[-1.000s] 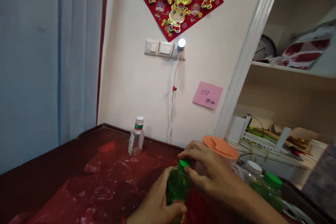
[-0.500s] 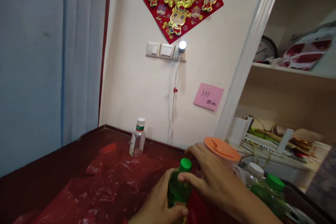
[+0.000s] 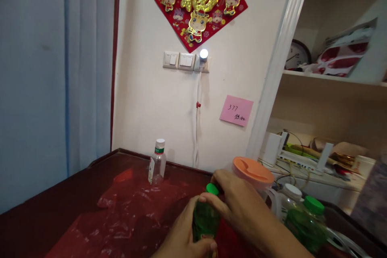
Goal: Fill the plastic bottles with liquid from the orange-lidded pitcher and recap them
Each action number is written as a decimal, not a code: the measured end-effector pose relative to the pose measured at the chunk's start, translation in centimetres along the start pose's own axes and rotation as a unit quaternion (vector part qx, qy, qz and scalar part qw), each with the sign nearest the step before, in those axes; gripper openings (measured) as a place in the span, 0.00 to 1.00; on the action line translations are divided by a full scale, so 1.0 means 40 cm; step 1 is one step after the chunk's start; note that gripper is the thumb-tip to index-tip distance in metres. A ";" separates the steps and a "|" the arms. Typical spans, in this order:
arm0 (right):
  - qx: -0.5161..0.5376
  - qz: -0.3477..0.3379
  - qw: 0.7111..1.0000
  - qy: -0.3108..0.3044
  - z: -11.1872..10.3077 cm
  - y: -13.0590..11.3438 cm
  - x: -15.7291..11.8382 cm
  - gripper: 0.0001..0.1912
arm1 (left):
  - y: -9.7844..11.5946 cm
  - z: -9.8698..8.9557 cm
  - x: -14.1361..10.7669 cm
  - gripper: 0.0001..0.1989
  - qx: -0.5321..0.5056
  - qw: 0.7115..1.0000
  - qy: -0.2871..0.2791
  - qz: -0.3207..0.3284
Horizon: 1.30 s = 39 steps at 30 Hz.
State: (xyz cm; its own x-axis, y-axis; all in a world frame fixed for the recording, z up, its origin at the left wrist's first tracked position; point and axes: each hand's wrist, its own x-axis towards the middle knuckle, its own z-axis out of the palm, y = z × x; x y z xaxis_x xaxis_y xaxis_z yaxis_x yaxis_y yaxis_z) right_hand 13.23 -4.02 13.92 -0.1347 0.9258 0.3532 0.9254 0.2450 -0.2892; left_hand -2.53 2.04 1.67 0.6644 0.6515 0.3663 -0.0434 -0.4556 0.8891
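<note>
A green plastic bottle with a green cap stands upright at the lower middle. My left hand is wrapped around its body, the thumb lying across the front near the label. Over the bottle's top, my right hand closes on the neck: the thumb presses just below the cap and the other fingers curl behind it, partly hidden. The bottle's base falls below the frame edge. Under the hands lies a crumpled red plastic bag on the dark red table.
A clear bottle with a white cap stands near the wall. Right of my hands are an orange-lidded jug, a white-capped bottle and another green-capped bottle. A white router sits on the shelf behind.
My right hand has come in closer around the bottle's neck, its thumb shifting left and its fingers reaching behind the cap. The view has moved slightly.
</note>
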 end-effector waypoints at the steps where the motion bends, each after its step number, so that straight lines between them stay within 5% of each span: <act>1: -0.002 -0.002 1.000 -0.004 -0.004 -0.002 -0.004 0.11 | 0.001 0.000 0.000 0.27 -0.003 1.000 0.004 0.002; 5: 0.054 -0.036 0.998 -0.008 -0.023 0.002 -0.015 0.07 | 0.007 0.004 -0.002 0.31 -0.025 0.999 0.020 -0.011; 13: 0.169 -0.080 0.982 -0.020 -0.033 -0.001 -0.026 0.22 | 0.006 0.005 -0.006 0.30 -0.040 0.999 0.019 -0.019; 17: 0.146 -0.087 0.985 -0.032 -0.036 0.004 -0.026 0.22 | 0.010 0.004 -0.008 0.29 -0.020 0.999 0.019 -0.022; 23: 0.021 -0.032 0.999 -0.025 -0.024 0.001 -0.002 0.07 | 0.011 0.002 -0.009 0.28 0.007 1.000 0.014 -0.009; 27: -0.067 -0.001 0.997 -0.046 -0.045 -0.002 -0.016 0.17 | 0.011 0.001 -0.007 0.31 0.003 1.000 0.013 -0.010; 30: 0.003 -0.037 0.999 -0.036 -0.067 0.011 -0.036 0.27 | 0.016 0.002 -0.009 0.32 -0.009 1.000 0.018 -0.020; 35: 0.138 -0.123 0.982 -0.037 -0.052 0.017 -0.026 0.21 | 0.025 0.002 -0.012 0.28 -0.007 0.999 0.018 -0.026; 38: 0.059 -0.050 0.997 -0.009 -0.025 0.004 -0.003 0.06 | 0.021 0.001 -0.009 0.29 -0.014 1.000 0.012 -0.016; 39: 0.024 -0.018 1.000 0.003 -0.020 0.000 0.001 0.08 | 0.017 0.000 -0.008 0.29 -0.017 1.000 0.010 -0.014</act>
State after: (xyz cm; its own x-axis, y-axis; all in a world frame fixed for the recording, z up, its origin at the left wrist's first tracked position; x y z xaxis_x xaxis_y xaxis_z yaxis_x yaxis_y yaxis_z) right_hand 13.51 -4.21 14.65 -0.1665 0.9143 0.3692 0.9014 0.2929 -0.3190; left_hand -2.78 1.50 2.17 0.6509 0.6754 0.3467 -0.0502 -0.4174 0.9073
